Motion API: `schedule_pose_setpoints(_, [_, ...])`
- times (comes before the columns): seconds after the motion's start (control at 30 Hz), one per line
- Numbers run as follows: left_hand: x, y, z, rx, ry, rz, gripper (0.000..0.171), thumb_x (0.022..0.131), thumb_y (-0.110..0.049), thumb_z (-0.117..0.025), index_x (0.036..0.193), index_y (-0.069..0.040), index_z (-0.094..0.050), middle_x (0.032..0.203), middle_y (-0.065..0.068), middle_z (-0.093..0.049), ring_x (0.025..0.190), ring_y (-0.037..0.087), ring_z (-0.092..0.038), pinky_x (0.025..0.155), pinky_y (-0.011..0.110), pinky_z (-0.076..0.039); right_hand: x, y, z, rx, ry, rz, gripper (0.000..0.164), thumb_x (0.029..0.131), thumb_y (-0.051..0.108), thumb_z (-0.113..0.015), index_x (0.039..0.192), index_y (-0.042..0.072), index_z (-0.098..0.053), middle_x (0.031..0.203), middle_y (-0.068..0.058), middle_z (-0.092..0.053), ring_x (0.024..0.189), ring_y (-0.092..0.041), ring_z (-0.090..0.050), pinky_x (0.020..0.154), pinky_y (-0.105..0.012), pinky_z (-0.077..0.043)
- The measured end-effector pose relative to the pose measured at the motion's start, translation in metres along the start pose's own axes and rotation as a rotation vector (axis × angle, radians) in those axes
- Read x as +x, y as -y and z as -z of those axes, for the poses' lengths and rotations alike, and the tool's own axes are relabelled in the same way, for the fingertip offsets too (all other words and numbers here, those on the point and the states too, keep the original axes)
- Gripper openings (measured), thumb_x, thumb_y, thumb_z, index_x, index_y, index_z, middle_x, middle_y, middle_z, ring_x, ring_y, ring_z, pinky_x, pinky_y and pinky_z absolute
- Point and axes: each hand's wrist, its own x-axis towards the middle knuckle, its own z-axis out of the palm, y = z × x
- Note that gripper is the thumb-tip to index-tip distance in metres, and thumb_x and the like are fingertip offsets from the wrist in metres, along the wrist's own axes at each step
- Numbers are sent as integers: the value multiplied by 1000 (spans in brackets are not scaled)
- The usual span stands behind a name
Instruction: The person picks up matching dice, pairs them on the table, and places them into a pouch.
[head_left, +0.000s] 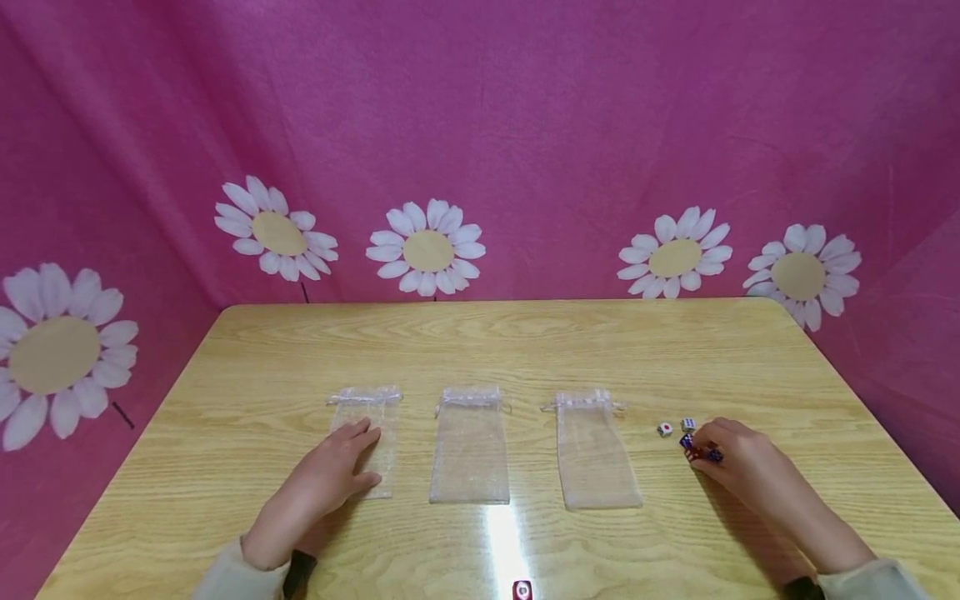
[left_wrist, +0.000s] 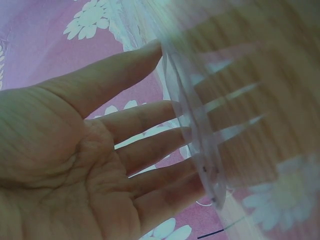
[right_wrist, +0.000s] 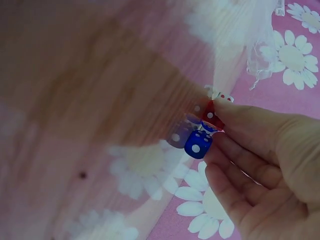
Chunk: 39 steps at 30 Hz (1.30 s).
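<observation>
Three sheer white organza drawstring bags lie flat in a row on the table. My left hand rests on the left bag, its fingers fairly straight; the left wrist view shows the same hand with its fingertips along the bag's edge. At the right, my right hand is at a small cluster of dice. Thumb and fingertips pinch a red die, partly hidden by the thumb. A blue die is close beside the fingertips. Another blue die and two white dice sit just beyond.
The middle bag and the right bag lie between my hands. Another red die is at the near edge of view. A pink cloth with daisies hangs behind the wooden table.
</observation>
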Motion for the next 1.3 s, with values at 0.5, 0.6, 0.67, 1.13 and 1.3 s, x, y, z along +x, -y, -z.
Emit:
schedule_pose_setpoints(0.5, [1, -1, 2, 8, -11, -22, 59, 86, -16, -74, 137, 5, -52, 148, 26, -44, 138, 47, -39, 113, 56, -36, 2, 1, 2, 40, 122, -103, 32, 62, 3, -88, 76, 13, -61, 75, 7, -61, 66, -6, -57, 57, -24, -50])
schedule_pose_setpoints(0.6, [1, -1, 1, 12, -13, -22, 59, 86, -16, -74, 136, 6, -52, 148, 26, -44, 138, 47, -39, 113, 56, -36, 2, 1, 2, 50, 116, -98, 32, 62, 3, -88, 76, 13, -61, 75, 7, -61, 66, -6, -57, 57, -24, -51])
schedule_pose_setpoints(0.67, [2, -1, 1, 10, -11, -21, 59, 86, -16, -74, 136, 6, -52, 148, 26, -44, 138, 47, -39, 113, 56, -36, 1, 2, 2, 53, 113, -96, 32, 62, 3, -88, 76, 13, -62, 75, 7, -62, 66, -5, -57, 57, -24, -51])
schedule_pose_setpoints(1.13, [1, -1, 2, 17, 4, -16, 59, 87, -17, -73, 137, 5, -51, 149, 26, -43, 139, 46, -38, 113, 56, -36, 0, 12, 3, 198, -4, -72, 33, 59, 5, -90, 76, 16, -64, 71, 10, -64, 66, 10, -54, 54, -12, -46])
schedule_pose_setpoints(1.3, [0, -1, 1, 10, 12, -12, 59, 87, -17, -72, 138, 5, -50, 150, 26, -42, 139, 46, -37, 114, 56, -35, 0, 22, 4, 256, -38, -87, 34, 58, 5, -90, 76, 18, -64, 72, 11, -65, 67, 11, -54, 56, -7, -44])
